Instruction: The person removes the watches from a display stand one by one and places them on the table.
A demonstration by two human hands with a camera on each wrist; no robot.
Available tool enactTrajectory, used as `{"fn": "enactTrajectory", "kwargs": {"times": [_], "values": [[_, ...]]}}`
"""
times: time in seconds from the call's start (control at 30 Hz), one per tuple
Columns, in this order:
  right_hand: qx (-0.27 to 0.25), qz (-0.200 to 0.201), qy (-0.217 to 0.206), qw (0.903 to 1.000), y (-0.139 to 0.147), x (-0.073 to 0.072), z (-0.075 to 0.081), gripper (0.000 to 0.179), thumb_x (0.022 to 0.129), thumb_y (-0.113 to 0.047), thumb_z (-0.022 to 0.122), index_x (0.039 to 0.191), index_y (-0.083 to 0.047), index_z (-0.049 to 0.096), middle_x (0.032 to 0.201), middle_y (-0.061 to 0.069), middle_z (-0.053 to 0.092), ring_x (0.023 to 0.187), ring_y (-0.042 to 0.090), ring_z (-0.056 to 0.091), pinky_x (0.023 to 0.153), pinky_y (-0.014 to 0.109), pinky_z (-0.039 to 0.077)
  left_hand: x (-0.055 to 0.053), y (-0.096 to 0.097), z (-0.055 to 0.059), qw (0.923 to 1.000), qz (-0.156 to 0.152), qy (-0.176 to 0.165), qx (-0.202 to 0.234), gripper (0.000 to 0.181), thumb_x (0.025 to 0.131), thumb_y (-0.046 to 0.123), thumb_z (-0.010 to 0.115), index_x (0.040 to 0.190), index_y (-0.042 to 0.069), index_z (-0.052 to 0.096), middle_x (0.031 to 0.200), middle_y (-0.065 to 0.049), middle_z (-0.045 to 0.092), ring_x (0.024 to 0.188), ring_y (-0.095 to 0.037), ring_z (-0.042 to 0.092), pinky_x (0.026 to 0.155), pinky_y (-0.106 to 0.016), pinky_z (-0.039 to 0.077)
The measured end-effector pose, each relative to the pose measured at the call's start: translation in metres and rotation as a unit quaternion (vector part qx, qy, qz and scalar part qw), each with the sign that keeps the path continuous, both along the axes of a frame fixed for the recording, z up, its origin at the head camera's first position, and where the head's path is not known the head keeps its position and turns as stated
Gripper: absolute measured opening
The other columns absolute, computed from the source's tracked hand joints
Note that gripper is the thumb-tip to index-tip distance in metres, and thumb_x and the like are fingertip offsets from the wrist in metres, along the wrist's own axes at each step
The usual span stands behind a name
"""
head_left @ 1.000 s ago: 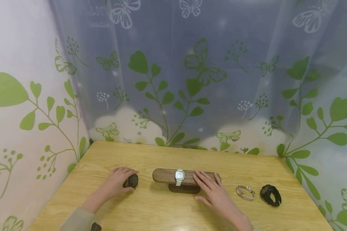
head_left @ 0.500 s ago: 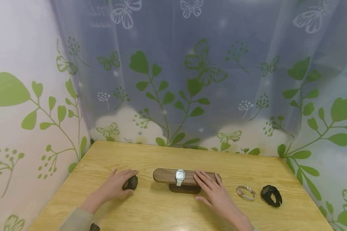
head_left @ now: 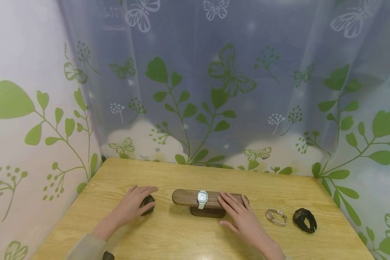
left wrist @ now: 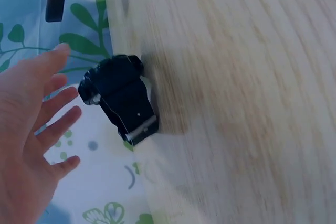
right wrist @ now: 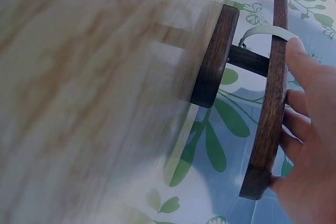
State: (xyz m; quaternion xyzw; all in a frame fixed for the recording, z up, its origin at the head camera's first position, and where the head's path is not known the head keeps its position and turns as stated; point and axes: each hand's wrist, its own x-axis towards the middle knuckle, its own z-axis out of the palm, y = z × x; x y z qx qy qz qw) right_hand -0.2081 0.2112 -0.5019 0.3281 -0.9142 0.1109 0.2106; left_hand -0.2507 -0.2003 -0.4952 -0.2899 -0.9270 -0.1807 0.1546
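Observation:
My left hand [head_left: 130, 204] stays beside a black wristwatch [head_left: 148, 200], thumb and fingers spread. In the left wrist view a gap shows between that hand [left wrist: 26, 114] and the watch [left wrist: 121, 95], which stands on the table with its strap closed. A dark wooden watch stand [head_left: 185, 198] sits mid-table, with a pale, square-faced watch [head_left: 202, 197] strapped round its bar. The fingers of my right hand [head_left: 242, 220] rest on the right part of that bar. Seen from the right wrist, the hand [right wrist: 315, 124] touches the bar [right wrist: 270, 108] with nearly straight fingers.
Right of the stand, a slim light-strapped watch [head_left: 276, 217] and a chunky black watch [head_left: 304, 220] lie on the wooden table [head_left: 195, 238]. A small dark object [head_left: 108, 255] shows beside the left sleeve. Leaf-printed curtains [head_left: 195, 108] surround the table's back and sides.
The left hand has let go of the black watch; its fingers have lifted and spread away. The watch stands where it was. The right hand has not moved.

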Motion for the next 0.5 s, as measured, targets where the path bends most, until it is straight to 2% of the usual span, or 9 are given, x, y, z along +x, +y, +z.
{"fn": "enactTrajectory", "kwargs": {"times": [0.13,0.27,0.33,0.5], "values": [[0.000,0.001,0.001,1.0000,0.000,0.000,0.000,0.077,0.089,-0.037,0.076,0.155,-0.013,0.043,0.163,0.004,0.036,0.145,0.029,0.040,0.112,0.070,0.030,-0.001,0.009,0.006,0.9994,-0.003,0.032,0.009,0.047,0.093,0.025,0.075,0.136,0.009,0.063,0.132,-0.009,0.067,0.121,-0.030,0.063,0.107,-0.064,0.042],[-0.002,-0.001,-0.006,1.0000,0.001,0.000,-0.001,0.077,0.090,-0.037,0.075,0.156,-0.013,0.042,0.163,0.003,0.035,0.146,0.028,0.039,0.120,0.064,0.020,-0.004,0.022,0.011,0.9977,-0.017,0.060,0.028,0.047,0.093,0.025,0.075,0.135,0.009,0.063,0.131,-0.008,0.067,0.120,-0.028,0.064,0.107,-0.061,0.044],[-0.001,-0.001,-0.005,1.0000,0.001,0.000,-0.001,0.077,0.090,-0.037,0.075,0.156,-0.014,0.041,0.164,0.003,0.034,0.147,0.028,0.039,0.120,0.063,0.018,-0.006,0.030,0.013,0.9966,-0.024,0.070,0.035,0.048,0.093,0.025,0.075,0.136,0.009,0.062,0.132,-0.007,0.067,0.121,-0.026,0.064,0.108,-0.059,0.044],[0.004,0.000,0.000,1.0000,0.001,0.000,-0.001,0.077,0.090,-0.039,0.074,0.156,-0.013,0.042,0.163,0.004,0.035,0.146,0.028,0.040,0.113,0.069,0.029,-0.009,0.052,0.018,0.9943,-0.044,0.086,0.045,0.053,0.093,0.032,0.074,0.139,0.009,0.060,0.136,-0.006,0.065,0.124,-0.024,0.062,0.113,-0.055,0.041]]}}
